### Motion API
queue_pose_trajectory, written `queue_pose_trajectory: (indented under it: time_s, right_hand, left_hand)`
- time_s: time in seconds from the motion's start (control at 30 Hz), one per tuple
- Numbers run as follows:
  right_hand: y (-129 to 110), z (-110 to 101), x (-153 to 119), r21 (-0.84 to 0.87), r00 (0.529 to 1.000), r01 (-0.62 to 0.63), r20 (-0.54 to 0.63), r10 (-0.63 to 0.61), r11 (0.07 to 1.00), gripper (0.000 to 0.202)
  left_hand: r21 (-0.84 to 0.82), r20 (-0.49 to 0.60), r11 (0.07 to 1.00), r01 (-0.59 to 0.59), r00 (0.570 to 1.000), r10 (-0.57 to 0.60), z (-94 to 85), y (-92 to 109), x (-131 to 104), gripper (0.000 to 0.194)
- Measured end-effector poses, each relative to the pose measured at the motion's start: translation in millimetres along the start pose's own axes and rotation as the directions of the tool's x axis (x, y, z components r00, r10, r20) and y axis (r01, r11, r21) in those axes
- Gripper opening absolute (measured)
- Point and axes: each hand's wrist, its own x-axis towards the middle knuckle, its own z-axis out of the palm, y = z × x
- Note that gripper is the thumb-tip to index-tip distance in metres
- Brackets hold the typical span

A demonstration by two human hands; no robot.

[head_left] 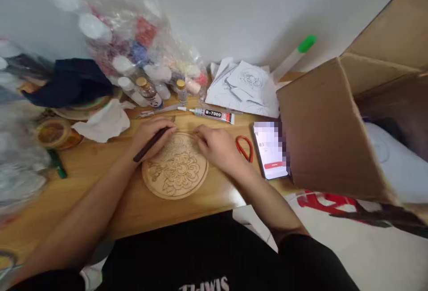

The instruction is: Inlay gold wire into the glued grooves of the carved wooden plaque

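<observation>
Resting on a glossy, yellow-brown wooden tabletop (129, 213), a round, pale wooden disc (182, 170) carved with a layered flower is placed near the table's front edge, between the forearms. A slim, dark brown, pen-shaped tool (150, 144) is gripped in the closed fingers of the left hand (147, 131), by the disc's upper left rim. The right hand (216, 144) is set at the upper right rim with its fingers curled in; whether anything is pinched there cannot be told.

Behind the hands, a silver-grey glue tube marked B-7000 (214, 114) is laid flat. Beside the right forearm, a red, loop-shaped handle (244, 149) and a lit smartphone (270, 150), partly masked by pixels, can be seen. The back of the table is crowded: white paper sheets with line drawings (249, 83), a small, gold-capped clear bottle (181, 91), clear plastic bags of coloured bundles (143, 32) and dark navy cloth (78, 81) are gathered before a plain, pale wall (227, 10). A crumpled white tissue (103, 121) is left near the left hand. The right side is taken up by an open brown cardboard box (321, 135), with pale flooring (321, 251) seen below.
</observation>
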Motion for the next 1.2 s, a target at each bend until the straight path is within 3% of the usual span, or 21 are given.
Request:
queue_pose_trajectory:
  time_s: [0.23, 0.43, 1.0, 1.2]
  right_hand:
    - [1.6, 1.9, -0.8, 0.009, 1.000, -0.005, -0.026, 0.005, 1.000, 0.029]
    - [1.7, 1.0, -0.7, 0.038, 0.998, -0.014, -0.059, 0.016, 0.999, 0.029]
    - [5.7, 7.8, 7.7, 0.028, 0.992, -0.055, -0.115, 0.058, 0.998, 0.029]
    - [1.3, 9.6, 6.8, -0.029, 0.993, -0.038, -0.112, 0.035, 0.999, 0.021]
  left_hand:
    - [-0.057, -0.072, 0.998, 0.028, 0.997, -0.032, 1.7, -12.9, -4.2, 0.031]
    - [-0.077, -0.059, 0.997, 0.003, 0.998, -0.008, 0.3, -10.7, -3.6, 0.031]
    - [-0.126, -0.140, 0.992, 0.014, 0.990, -0.032, 7.4, -17.4, -4.7, 0.016]
    - [-0.127, -0.096, 0.992, -0.017, 0.995, 0.005, 8.5, -23.4, -5.8, 0.030]
